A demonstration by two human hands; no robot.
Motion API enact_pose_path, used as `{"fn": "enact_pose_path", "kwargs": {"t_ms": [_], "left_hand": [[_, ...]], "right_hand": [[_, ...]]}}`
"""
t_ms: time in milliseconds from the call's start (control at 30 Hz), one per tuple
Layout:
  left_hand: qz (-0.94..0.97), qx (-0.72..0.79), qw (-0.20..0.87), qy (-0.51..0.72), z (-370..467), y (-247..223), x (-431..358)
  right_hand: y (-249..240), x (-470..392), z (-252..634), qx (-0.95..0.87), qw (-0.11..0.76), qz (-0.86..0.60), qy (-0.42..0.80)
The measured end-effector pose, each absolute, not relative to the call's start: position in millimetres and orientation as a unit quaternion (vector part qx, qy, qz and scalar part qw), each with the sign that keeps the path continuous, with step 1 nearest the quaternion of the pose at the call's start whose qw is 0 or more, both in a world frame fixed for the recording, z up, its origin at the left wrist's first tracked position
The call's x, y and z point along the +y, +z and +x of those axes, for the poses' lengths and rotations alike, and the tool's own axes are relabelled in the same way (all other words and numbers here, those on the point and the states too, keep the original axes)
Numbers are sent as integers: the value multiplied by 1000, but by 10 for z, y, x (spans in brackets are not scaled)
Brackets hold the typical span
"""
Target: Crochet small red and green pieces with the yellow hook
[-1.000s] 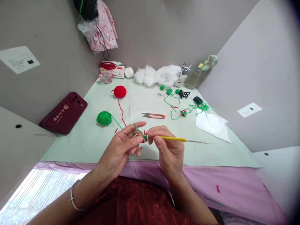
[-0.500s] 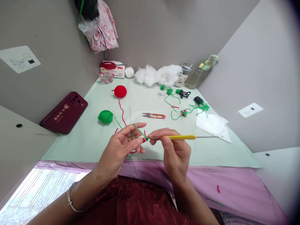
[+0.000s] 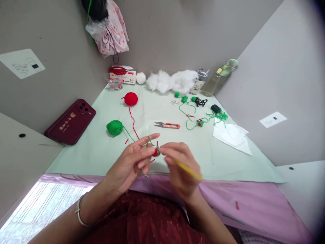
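My left hand point(image 3: 129, 161) pinches a small red and green crochet piece point(image 3: 155, 152), with green yarn looped over its raised index finger. My right hand point(image 3: 181, 166) grips a yellow-handled hook point(image 3: 189, 170) at the right side of that piece; the handle slants down to the right and the hook's tip is hidden at the stitches. Green yarn runs from my left hand to a green ball point(image 3: 114, 127) on the left. A red ball point(image 3: 131, 99) lies behind it, its strand trailing toward my left hand. Orange thread snips point(image 3: 167, 125) lie beyond the fingers.
A dark red phone point(image 3: 70, 122) lies at the left. White stuffing point(image 3: 171, 82), a pen cup point(image 3: 198, 83) and a bottle point(image 3: 219, 78) stand at the back. Green crocheted bits point(image 3: 184, 99), a black clip point(image 3: 201, 101) and white paper point(image 3: 231, 135) are at the right.
The hook's handle has swung from nearly level to slanting down toward me as my right hand turned. The crochet piece has shifted and shows more red between my fingers.
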State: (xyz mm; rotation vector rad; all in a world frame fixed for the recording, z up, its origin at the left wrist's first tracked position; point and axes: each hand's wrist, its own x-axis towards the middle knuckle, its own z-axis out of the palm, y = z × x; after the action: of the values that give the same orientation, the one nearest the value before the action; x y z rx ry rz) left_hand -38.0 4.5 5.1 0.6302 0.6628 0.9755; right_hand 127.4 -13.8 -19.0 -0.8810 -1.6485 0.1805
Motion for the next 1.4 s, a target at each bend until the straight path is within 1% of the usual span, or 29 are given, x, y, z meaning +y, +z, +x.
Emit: {"fn": "enact_pose_path", "kwargs": {"t_ms": [67,100,133,200,267,333,400,433,467,500,600,667,767,1000,1067,1133,1200,1300,1367,1400], "left_hand": [[283,302,789,454,-397,66,60],[290,299,787,456,-396,71,59],[302,295,783,457,-388,75,53],[323,297,766,470,-356,74,32],[337,312,738,495,-319,64,13],[340,322,723,509,-297,48,9],[324,313,746,490,-302,33,23],[307,306,765,476,-314,28,35],[288,299,783,463,-330,26,48],[270,294,795,456,-347,27,61],[256,292,795,466,-381,40,78],[281,297,778,477,-371,49,67],[327,310,750,484,-326,55,35],[367,329,729,476,-331,70,25],[378,338,718,477,-349,66,25],[392,350,700,483,-356,55,17],[406,365,675,497,-346,39,2],[408,374,648,523,-316,21,-19],[383,363,675,516,-305,25,-17],[361,353,703,501,-307,32,-9]], "right_hand": [[-155,-116,1272,-637,648,-364,206],[-138,-104,1266,-610,663,-352,253],[-126,-93,1257,-597,667,-344,285],[-118,-82,1235,-606,651,-346,301],[-136,-93,1218,-635,629,-365,261],[-170,-117,1214,-673,608,-382,176],[-197,-137,1227,-716,578,-383,81],[-200,-141,1237,-727,570,-379,56],[-196,-139,1249,-723,575,-378,58],[-184,-132,1260,-706,593,-378,85],[-131,-91,1276,-604,665,-366,243],[-112,-64,1269,-579,668,-342,318],[-127,-42,1259,-593,640,-339,352],[-150,-26,1317,-519,651,-337,441],[-116,-43,1332,-534,647,-337,427],[-89,-74,1341,-573,638,-351,376],[-91,-106,1341,-636,617,-368,281],[-161,-133,1323,-741,563,-356,87],[-224,-134,1307,-770,533,-351,-13],[-247,-131,1300,-769,531,-354,-33]]}}
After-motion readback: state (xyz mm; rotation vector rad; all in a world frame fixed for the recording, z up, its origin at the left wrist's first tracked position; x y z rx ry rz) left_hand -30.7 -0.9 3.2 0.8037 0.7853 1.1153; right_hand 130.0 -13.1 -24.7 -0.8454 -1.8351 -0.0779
